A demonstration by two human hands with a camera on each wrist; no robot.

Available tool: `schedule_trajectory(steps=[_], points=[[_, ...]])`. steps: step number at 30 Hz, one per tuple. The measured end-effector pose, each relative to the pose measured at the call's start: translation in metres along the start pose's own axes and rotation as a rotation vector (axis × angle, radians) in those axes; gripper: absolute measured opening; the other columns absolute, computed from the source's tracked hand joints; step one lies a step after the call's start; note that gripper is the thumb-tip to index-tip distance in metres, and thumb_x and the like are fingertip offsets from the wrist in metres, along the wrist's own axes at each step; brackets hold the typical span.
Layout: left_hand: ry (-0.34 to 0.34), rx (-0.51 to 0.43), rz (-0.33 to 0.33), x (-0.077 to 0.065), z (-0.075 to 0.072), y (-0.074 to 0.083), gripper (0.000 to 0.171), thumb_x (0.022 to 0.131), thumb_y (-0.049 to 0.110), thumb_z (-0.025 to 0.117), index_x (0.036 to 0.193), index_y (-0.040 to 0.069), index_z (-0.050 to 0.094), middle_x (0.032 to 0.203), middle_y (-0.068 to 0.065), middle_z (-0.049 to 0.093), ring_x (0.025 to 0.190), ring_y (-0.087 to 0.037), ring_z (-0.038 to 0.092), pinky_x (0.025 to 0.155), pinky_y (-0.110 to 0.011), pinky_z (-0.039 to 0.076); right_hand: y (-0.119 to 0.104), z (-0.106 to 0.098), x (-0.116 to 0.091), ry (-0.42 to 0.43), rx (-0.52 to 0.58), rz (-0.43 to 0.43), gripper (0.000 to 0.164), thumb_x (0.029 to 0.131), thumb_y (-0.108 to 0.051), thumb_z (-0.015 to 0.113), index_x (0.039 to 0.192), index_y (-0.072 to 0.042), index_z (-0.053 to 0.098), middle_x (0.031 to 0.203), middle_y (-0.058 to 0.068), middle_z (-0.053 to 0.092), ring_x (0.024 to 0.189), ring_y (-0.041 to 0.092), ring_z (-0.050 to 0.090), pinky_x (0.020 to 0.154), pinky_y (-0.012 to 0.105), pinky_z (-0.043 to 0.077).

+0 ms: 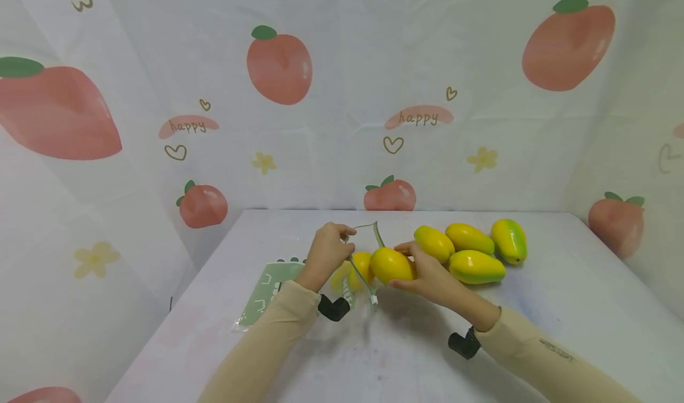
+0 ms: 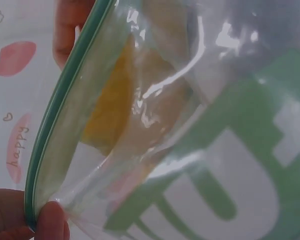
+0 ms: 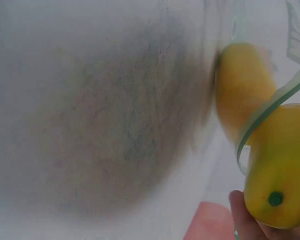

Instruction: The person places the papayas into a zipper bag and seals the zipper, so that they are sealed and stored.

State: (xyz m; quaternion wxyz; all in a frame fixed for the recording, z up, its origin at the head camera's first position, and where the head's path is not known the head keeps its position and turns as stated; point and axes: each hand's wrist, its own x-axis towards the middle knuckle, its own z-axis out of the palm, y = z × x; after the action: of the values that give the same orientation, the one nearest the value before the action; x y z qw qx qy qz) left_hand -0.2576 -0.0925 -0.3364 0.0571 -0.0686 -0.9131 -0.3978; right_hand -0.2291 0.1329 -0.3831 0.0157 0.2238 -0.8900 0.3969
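My left hand (image 1: 327,253) pinches the green zip edge of a clear zip bag (image 2: 250,95), which has green and white print. The bag's mouth gapes toward the right. One yellow mango (image 1: 361,269) lies inside; the right wrist view also shows it behind the clear plastic. My right hand (image 1: 435,277) grips a second yellow mango (image 3: 275,175) with thumb and fingers. That mango is at the bag's mouth, partly past the green zip strip (image 3: 270,107) in the right wrist view. The left wrist view shows only blurred yellow through the plastic.
Several yellow-green mangoes lie grouped on the white table to the right, the nearest mango (image 1: 477,267) just beyond my right hand. A flat green-and-white plastic pack (image 1: 267,284) lies to the left, partly behind my left forearm. A fruit-printed cloth (image 1: 331,154) hangs behind the table.
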Motion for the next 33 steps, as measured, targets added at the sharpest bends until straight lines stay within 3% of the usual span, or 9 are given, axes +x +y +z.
schedule_trajectory(steps=[7,10,13,20,28,33], points=[[0.008,0.017,0.009,-0.002,0.000,0.003,0.029,0.083,0.001,0.065,0.112,0.004,0.072,0.105,-0.016,0.061,0.064,-0.015,0.063,0.059,-0.023,0.056,0.003,0.005,0.008,0.003,-0.109,-0.013,0.064,0.077,-0.035,0.080,0.132,-0.015,0.055,0.111,0.006,0.053,0.099,0.021,0.052,0.091,0.044,0.050],[0.021,0.039,0.019,-0.001,0.000,0.003,0.029,0.083,0.002,0.065,0.110,0.005,0.073,0.104,-0.015,0.062,0.070,-0.016,0.061,0.060,-0.023,0.056,0.003,0.006,0.011,-0.004,-0.131,-0.044,0.062,0.076,-0.035,0.081,0.131,-0.015,0.058,0.118,0.005,0.058,0.103,0.021,0.054,0.093,0.043,0.050],[0.029,0.056,0.028,-0.001,0.000,0.004,0.028,0.082,0.002,0.066,0.109,0.005,0.073,0.102,-0.014,0.063,0.072,-0.017,0.059,0.060,-0.022,0.056,0.001,0.007,0.014,-0.021,-0.092,-0.054,0.061,0.075,-0.034,0.082,0.127,-0.012,0.059,0.126,0.005,0.061,0.108,0.022,0.057,0.097,0.044,0.050],[0.018,0.033,0.024,0.000,0.000,0.005,0.028,0.083,0.002,0.065,0.111,0.004,0.072,0.104,-0.016,0.063,0.061,-0.013,0.064,0.059,-0.022,0.056,0.000,0.007,0.020,-0.073,0.012,0.075,0.061,0.074,-0.044,0.080,0.121,-0.013,0.056,0.125,0.009,0.061,0.095,0.019,0.060,0.087,0.036,0.055],[0.018,0.045,0.024,0.002,-0.001,0.007,0.028,0.083,0.002,0.066,0.111,0.004,0.072,0.104,-0.016,0.063,0.060,-0.013,0.064,0.059,-0.022,0.056,0.003,0.004,0.022,-0.129,0.073,0.055,0.061,0.078,-0.037,0.079,0.131,-0.015,0.059,0.128,0.008,0.061,0.103,0.026,0.061,0.086,0.037,0.056],[0.019,0.028,0.028,0.002,-0.001,0.007,0.028,0.083,0.002,0.066,0.111,0.003,0.072,0.103,-0.016,0.062,0.060,-0.013,0.065,0.058,-0.022,0.056,0.003,0.002,0.022,-0.135,0.119,0.088,0.059,0.077,-0.036,0.079,0.125,-0.010,0.057,0.122,0.008,0.061,0.106,0.027,0.062,0.089,0.039,0.055]])
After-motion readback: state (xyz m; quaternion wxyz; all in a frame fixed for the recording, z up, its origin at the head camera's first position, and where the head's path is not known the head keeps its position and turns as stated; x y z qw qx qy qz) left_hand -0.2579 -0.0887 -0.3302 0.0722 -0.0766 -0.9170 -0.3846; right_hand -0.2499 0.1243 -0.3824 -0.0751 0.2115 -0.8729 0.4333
